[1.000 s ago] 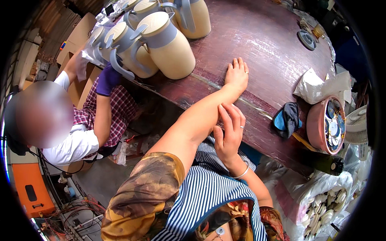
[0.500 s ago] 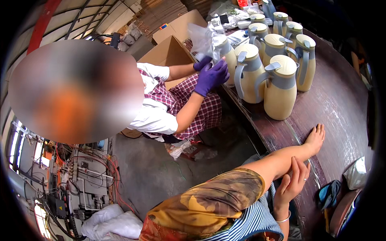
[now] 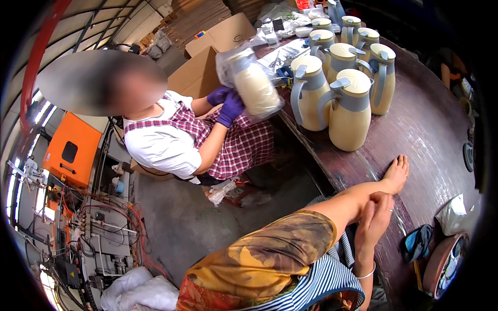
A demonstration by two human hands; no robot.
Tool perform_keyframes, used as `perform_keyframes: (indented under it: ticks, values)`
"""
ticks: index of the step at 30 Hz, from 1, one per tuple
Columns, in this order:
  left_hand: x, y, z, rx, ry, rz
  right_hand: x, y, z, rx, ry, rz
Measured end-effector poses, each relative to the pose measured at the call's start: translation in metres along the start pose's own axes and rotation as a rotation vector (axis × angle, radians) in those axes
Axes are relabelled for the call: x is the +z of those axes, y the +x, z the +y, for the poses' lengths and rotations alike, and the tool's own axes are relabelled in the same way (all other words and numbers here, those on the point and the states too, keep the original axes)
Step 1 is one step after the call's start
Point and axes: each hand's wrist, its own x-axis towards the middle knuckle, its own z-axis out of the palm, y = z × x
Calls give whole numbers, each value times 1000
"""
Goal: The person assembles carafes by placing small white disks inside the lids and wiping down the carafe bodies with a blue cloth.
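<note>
My left hand (image 3: 397,173) lies flat on the dark tabletop (image 3: 441,150), fingers stretched out, holding nothing. Curled against my left forearm, just behind the wrist, is my right hand (image 3: 373,220); its fingers are drawn in and I see nothing in them. A cream and grey jug (image 3: 350,127) with a lid and grey handle stands upright beyond my left hand, the nearest of several alike. Across from me, a co-worker in purple gloves (image 3: 231,108) holds another cream jug (image 3: 254,88) inside a clear plastic bag, tilted, off the table.
A cardboard box (image 3: 194,75) stands open beside the co-worker. Papers (image 3: 285,54) and plastic wrapping lie at the table's far end. Near me on the right are a dark and blue cloth item (image 3: 418,242), a silvery packet (image 3: 451,215) and a round reddish container (image 3: 433,272).
The co-worker has lifted a jug off the table, and it now shows in a plastic bag. My right hand's fingers have curled in against my left forearm; my left hand stays flat.
</note>
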Motion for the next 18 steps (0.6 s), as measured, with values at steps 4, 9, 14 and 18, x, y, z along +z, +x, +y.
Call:
perform_keyframes:
  ticks: [4,9,14,18]
  values:
    - [-12,-4,-4,-6,-67,3,-23,0,-34,-146,342,-190]
    - [-2,-14,-29,-7,-301,171,-20,-15,-7,31,373,1]
    - [-68,-83,-105,269,-1074,-262,-44,-74,99,184,-600,65]
    - [-54,-143,-135,188,-698,67,-40,-111,132,187,-634,103]
